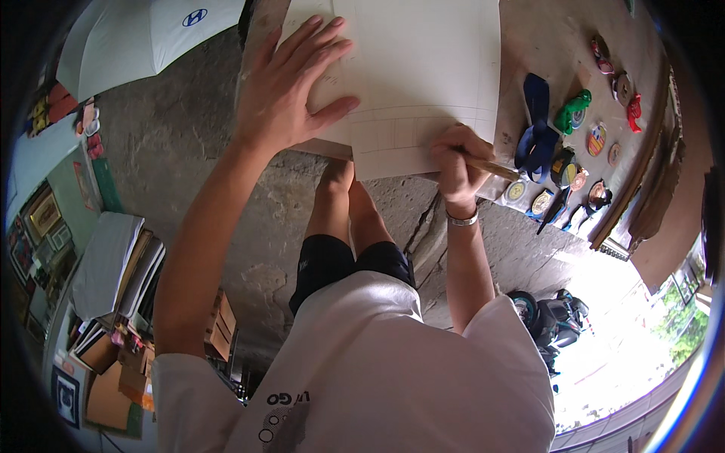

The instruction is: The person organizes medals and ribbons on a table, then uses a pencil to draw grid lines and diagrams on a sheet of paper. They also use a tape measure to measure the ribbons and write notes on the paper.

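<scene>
A large white sheet (423, 60) with thin drawn lines lies on the table in front of me, its lower edge reaching past the near side of the table. My left hand (294, 87) rests flat on a pale sheet or board at the left of it, fingers spread. Near the lower right corner of the white sheet, my right hand (461, 160) is closed around a slim tan wooden stick (495, 167). One end sticks out to the right; the working tip is hidden under my fingers, so its exact kind cannot be told.
Right of the sheet lie several medals, one on a dark blue ribbon (536, 136) and one with green ribbon (574, 109). A white umbrella (151, 45) is at upper left. Stacked boards (113, 264) stand at left; a motorcycle (555, 317) is behind on the right.
</scene>
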Motion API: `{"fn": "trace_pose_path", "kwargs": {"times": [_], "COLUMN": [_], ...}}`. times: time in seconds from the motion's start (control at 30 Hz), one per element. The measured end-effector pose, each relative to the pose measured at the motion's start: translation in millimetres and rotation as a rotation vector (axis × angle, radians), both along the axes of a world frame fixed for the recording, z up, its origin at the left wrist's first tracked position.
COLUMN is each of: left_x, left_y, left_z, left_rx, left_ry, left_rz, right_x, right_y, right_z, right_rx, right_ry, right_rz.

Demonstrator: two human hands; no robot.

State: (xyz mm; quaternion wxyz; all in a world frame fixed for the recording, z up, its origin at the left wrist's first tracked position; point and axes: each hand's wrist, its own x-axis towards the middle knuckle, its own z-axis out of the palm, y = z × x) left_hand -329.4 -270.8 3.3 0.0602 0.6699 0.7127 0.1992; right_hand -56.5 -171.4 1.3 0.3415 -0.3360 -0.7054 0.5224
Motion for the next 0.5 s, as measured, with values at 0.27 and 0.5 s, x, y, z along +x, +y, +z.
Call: {"fn": "trace_pose_path", "kwargs": {"times": [0.27, 0.5], "left_x": [1, 1], "left_y": [0, 0], "left_z": [-1, 0], "left_rx": [0.0, 0.006], "left_ry": [0.064, 0.037], "left_rz": [0.017, 0.012], "right_x": [17, 9], "right_y": [23, 23], "right_z": [6, 10], "right_rx": [0.032, 0.021], "right_ry": [-0.104, -0.109], "right_rz": [-0.101, -0.016]}}
